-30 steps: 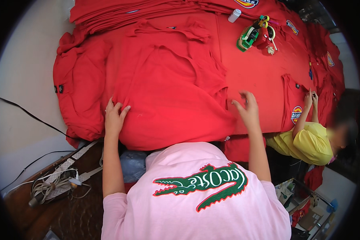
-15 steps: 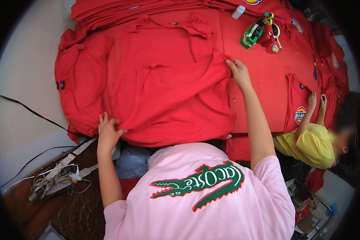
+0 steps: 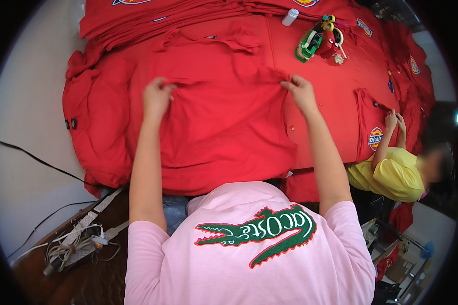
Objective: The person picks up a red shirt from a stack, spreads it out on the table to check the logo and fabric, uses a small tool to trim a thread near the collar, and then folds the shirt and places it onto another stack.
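Note:
A red sleeveless top point(image 3: 224, 127) is spread in front of me, its near part hanging over the table edge by my body. My left hand point(image 3: 158, 99) pinches its far left corner, fingers closed on the cloth. At the far right corner, my right hand point(image 3: 300, 91) grips the same top between thumb and fingers. Between both hands the far edge is stretched nearly straight. Just beyond it lies another red garment point(image 3: 208, 58) with a scooped neckline, flat on the red-covered table point(image 3: 320, 122).
A crumpled red garment heap point(image 3: 99, 112) lies left, folded red garments point(image 3: 178, 18) at the back. Back right are a white bottle point(image 3: 290, 17) and a green tape dispenser point(image 3: 309, 46). A co-worker in yellow point(image 3: 392, 173) handles a red garment point(image 3: 366, 122). Tangled cables point(image 3: 74, 249) lie lower left.
My left hand has moved up from the near left side and now grips the top's far left corner. The top's far edge is drawn out straight; my right hand keeps its hold.

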Available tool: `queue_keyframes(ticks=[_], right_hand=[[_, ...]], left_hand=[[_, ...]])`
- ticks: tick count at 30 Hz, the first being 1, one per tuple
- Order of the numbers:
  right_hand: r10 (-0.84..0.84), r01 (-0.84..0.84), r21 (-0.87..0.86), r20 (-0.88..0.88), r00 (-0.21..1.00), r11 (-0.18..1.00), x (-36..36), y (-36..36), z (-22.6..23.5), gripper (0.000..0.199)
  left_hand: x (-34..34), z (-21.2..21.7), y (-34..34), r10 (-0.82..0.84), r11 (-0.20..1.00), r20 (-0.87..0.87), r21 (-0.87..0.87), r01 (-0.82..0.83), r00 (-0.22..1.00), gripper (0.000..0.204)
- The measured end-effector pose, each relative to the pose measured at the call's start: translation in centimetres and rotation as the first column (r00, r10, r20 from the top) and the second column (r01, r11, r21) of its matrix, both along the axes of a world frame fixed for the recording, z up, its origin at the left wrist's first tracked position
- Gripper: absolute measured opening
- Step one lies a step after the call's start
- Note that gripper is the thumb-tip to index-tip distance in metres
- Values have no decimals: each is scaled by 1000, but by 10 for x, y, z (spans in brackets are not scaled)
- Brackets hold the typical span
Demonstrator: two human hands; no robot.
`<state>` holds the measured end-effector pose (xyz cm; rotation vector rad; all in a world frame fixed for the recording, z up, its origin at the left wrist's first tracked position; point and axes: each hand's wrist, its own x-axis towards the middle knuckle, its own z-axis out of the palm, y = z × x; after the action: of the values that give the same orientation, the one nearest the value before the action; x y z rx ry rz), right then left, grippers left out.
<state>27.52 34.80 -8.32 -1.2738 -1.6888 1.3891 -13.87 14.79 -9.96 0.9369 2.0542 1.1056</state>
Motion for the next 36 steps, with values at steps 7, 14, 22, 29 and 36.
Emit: queue_keyframes(ticks=[7, 14, 22, 29, 36], right_hand=[[-139, 137, 517, -34, 990, 845, -18, -40, 89, 31], [171, -289, 337, 339, 925, 896, 41, -168, 2, 39], [164, -245, 197, 355, 921, 949, 50, -187, -7, 34], [-92, -58, 393, 352, 931, 918, 54, -170, -4, 40], [-90, -47, 329, 388, 917, 943, 74, -170, -9, 48]], left_hand=[[-14, 97, -8, 48, 824, 93, 560, -92, 995, 18], [46, 16, -184, -88, 987, -262, 104, 119, 961, 26], [66, 4, -266, 78, 995, -226, -48, -91, 971, 13], [65, 12, -253, 77, 995, -215, -42, -88, 974, 13], [70, 6, -251, 29, 997, -334, -58, -51, 942, 16]])
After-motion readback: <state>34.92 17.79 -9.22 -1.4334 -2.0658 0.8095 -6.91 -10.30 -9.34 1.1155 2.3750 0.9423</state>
